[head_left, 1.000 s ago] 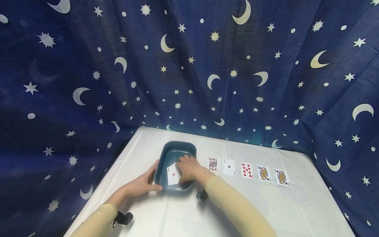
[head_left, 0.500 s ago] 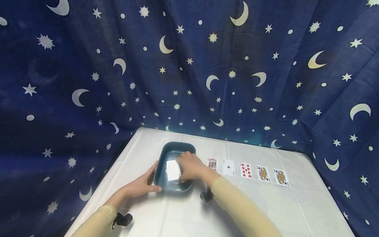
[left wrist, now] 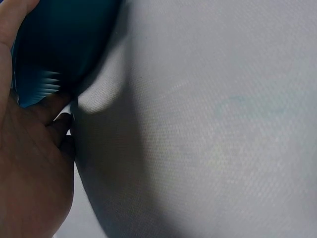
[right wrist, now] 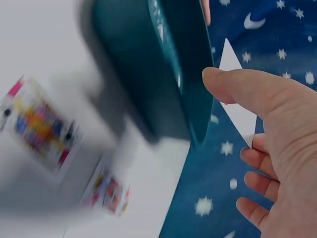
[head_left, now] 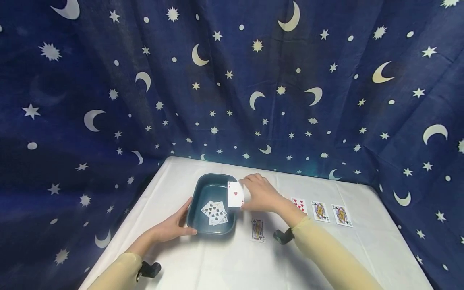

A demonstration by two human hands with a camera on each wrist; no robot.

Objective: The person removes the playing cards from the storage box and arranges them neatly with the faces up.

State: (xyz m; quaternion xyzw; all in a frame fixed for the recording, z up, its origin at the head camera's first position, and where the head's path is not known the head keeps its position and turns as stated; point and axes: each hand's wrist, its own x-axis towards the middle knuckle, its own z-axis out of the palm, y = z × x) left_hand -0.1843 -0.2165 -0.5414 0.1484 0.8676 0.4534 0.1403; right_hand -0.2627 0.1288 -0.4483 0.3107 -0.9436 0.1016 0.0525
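Note:
An ace of hearts is pinched between the thumb and fingers of my right hand, just over the right rim of a dark teal dish. In the right wrist view the card shows nearly edge-on beyond the thumb. A few overlapping cards, a black-suited number card on top, lie face up in the dish. My left hand holds the dish at its near left corner, thumb at the front wall and fingers along the left side. The left wrist view shows these fingers against the dish wall.
To the right lie a red hearts card and two face cards in a row. Another face card lies nearer, right of the dish. My right hand and forearm hide other cards. A starry blue curtain hangs behind the white-covered table.
My right hand has lifted the ace of hearts out of the dish and moved right, uncovering the black-suited card below. A near face card now shows; two row cards became hidden. Left hand stays.

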